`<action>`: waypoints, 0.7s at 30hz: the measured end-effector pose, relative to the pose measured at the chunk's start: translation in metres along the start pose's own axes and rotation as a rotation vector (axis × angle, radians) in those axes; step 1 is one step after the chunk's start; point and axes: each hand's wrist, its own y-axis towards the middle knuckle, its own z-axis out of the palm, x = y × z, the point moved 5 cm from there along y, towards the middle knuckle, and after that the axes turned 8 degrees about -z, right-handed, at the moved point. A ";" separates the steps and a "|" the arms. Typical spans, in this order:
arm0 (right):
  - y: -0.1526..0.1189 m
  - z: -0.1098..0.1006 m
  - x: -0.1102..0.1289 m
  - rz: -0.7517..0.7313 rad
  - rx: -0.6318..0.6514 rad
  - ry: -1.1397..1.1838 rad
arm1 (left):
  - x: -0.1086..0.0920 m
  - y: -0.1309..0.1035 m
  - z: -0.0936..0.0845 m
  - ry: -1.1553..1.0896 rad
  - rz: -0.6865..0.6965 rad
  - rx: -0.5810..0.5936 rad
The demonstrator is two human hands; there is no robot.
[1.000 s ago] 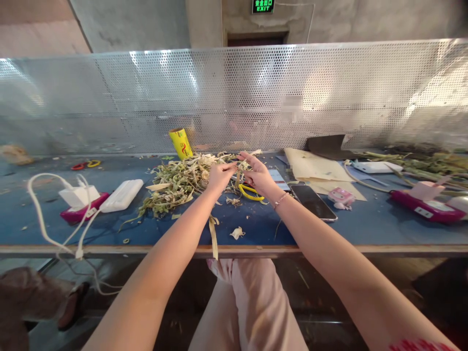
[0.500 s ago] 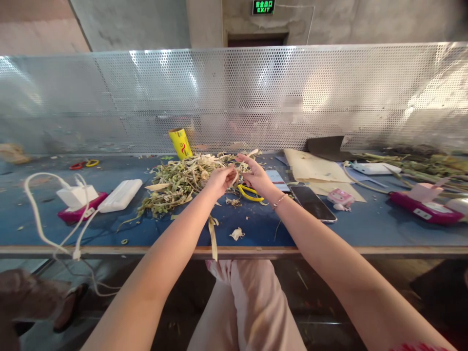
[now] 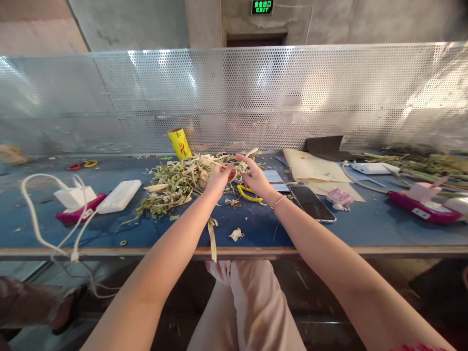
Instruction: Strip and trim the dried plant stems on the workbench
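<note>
A heap of dried green and straw-coloured plant scraps (image 3: 171, 183) lies on the blue table. My left hand (image 3: 221, 176) is at the heap's right side, its fingers closed on something I cannot make out. Just right of it is my right hand (image 3: 255, 176), index finger stretched forward and the other fingers curled; pale strips show between the two hands. Under my right hand lie yellow scissor handles (image 3: 248, 193). A yellow tube (image 3: 180, 144) stands tilted behind the heap.
A black phone (image 3: 313, 204), a pink toy (image 3: 339, 199) and brown paper (image 3: 314, 165) lie to the right. A power bank (image 3: 120, 196) and a cabled magenta socket (image 3: 69, 215) are at left. A perforated metal screen (image 3: 234, 97) stands behind. More stems (image 3: 427, 168) lie far right.
My left hand has turned slightly, its fingers closer together near the pale strips. My right hand has barely moved. The view has shifted a little.
</note>
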 end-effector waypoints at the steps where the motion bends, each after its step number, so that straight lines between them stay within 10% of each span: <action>1: 0.000 0.000 0.000 -0.004 0.005 -0.006 | 0.001 0.000 0.000 -0.043 -0.016 0.018; 11: -0.001 0.007 0.000 0.034 0.061 0.012 | 0.015 -0.003 0.002 -0.297 -0.335 0.070; 21: 0.001 0.001 -0.012 0.109 -0.029 0.100 | 0.013 0.000 0.005 -0.271 -0.254 0.153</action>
